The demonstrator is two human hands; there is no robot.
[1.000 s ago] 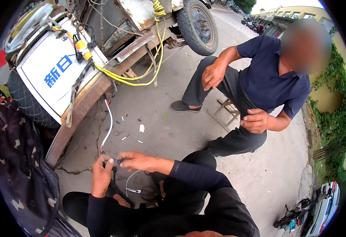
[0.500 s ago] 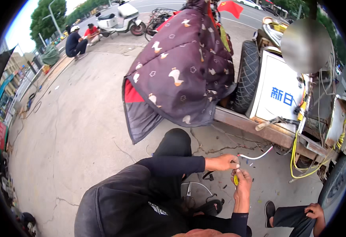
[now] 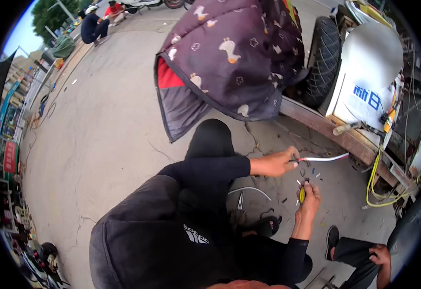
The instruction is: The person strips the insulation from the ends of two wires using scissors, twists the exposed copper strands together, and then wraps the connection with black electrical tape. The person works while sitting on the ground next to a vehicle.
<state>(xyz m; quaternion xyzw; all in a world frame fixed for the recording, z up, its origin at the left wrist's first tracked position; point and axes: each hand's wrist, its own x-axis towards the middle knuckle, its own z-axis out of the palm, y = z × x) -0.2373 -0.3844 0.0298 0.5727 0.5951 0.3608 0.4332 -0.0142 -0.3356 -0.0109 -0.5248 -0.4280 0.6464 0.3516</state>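
Note:
My left hand (image 3: 280,163) is pinched closed on the stripped end of a white cable (image 3: 325,158), where a bit of red wire shows. That cable runs from the rusty frame of a cart on the right. Below it, my right hand (image 3: 310,201) is closed around a small rounded yellow object (image 3: 302,195), perhaps a roll of tape; its exact kind cannot be made out. Small dark and white bits stick out by those fingertips. The hands are apart from each other.
A cart frame (image 3: 357,151) with a tyre (image 3: 324,62) and yellow cable (image 3: 371,183) stands at right. A padded purple cover (image 3: 229,53) hangs ahead. A silver tool (image 3: 240,200) and white cable piece (image 3: 254,189) lie nearby. Another person's hand (image 3: 380,254) rests on a knee.
My hands, close together before, have drawn apart. The left is now at the end of the white cable, while the right still holds the yellow object. The view has shifted.

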